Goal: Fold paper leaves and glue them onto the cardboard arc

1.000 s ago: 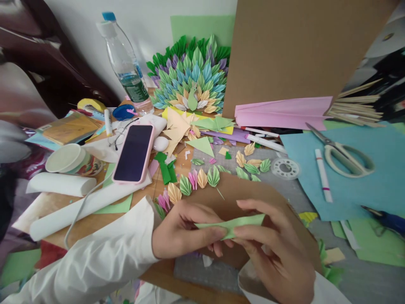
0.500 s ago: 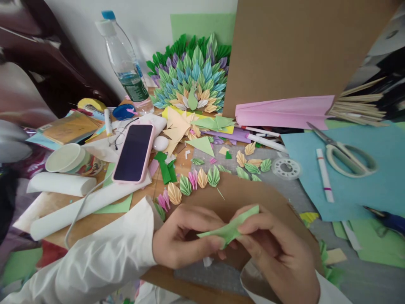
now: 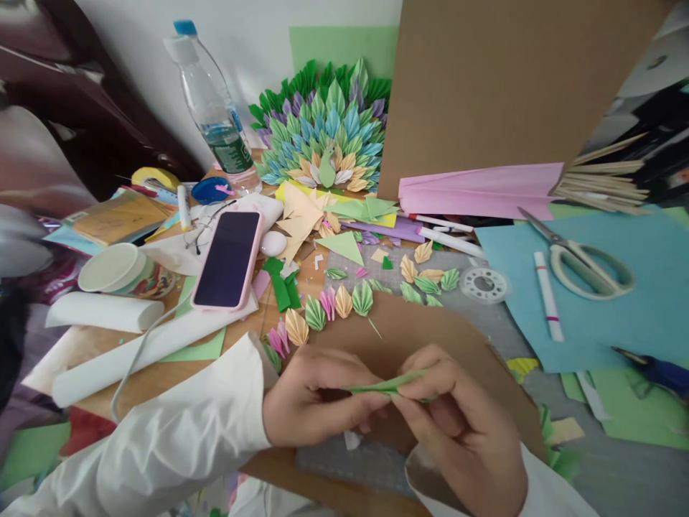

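Both my hands pinch a thin folded strip of light green paper (image 3: 383,385) over a curved brown cardboard piece (image 3: 430,334). My left hand (image 3: 317,402) grips the strip's left end between thumb and fingers. My right hand (image 3: 457,420) pinches its right end, fingers curled over it. The strip lies almost edge-on, nearly flat. Small folded paper leaves (image 3: 344,301) in green, pink and orange lie in a row just beyond my hands.
A phone (image 3: 229,258), water bottle (image 3: 209,108), paper rolls (image 3: 102,312) and a cup (image 3: 115,269) crowd the left. A paper peacock fan (image 3: 328,129) and tall cardboard sheet (image 3: 500,86) stand behind. Scissors (image 3: 581,258), a glue stick (image 3: 547,296) and tape ring (image 3: 483,284) lie right on blue paper (image 3: 635,309).
The green strip has been pressed narrower and turned edge-on between my fingers. My right hand has drawn closer to my left.
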`<state>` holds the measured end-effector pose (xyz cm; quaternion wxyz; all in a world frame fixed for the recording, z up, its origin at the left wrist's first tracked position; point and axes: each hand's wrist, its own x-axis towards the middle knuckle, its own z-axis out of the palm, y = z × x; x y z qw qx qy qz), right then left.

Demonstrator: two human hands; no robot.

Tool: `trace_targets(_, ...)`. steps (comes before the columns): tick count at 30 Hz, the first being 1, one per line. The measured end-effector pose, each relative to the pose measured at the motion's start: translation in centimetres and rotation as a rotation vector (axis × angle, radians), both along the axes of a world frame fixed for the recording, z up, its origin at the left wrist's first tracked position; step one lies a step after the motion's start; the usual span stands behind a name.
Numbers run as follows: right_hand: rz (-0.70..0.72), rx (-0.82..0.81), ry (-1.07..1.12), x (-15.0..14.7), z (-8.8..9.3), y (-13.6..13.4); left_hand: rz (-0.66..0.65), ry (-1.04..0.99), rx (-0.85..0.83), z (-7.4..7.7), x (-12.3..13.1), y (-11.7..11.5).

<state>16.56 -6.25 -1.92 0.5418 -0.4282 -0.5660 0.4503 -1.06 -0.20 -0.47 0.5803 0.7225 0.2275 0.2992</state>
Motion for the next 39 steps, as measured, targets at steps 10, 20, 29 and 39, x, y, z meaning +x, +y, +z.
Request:
trace_targets(10,0.046,-0.186,0.287,0.5,-0.4,0.2,-0.029,-0.010,-0.094,-0.2,-0.1,0.2)
trace_targets(20,-0.014,-0.064,0.088,1.1,0.1,0.0,-0.008,-0.067,-0.416,-0.6,-0.5,0.2)
trace_targets(29,-0.040,0.148,-0.144,2.0,0.8,0.6,0.034,-0.104,-0.647,-0.2,-0.8,0.5)
trace_targets(39,-0.022,-0.049,-0.025,1.6,0.8,0.3,0.074,-0.102,-0.375,-0.6,-0.4,0.5)
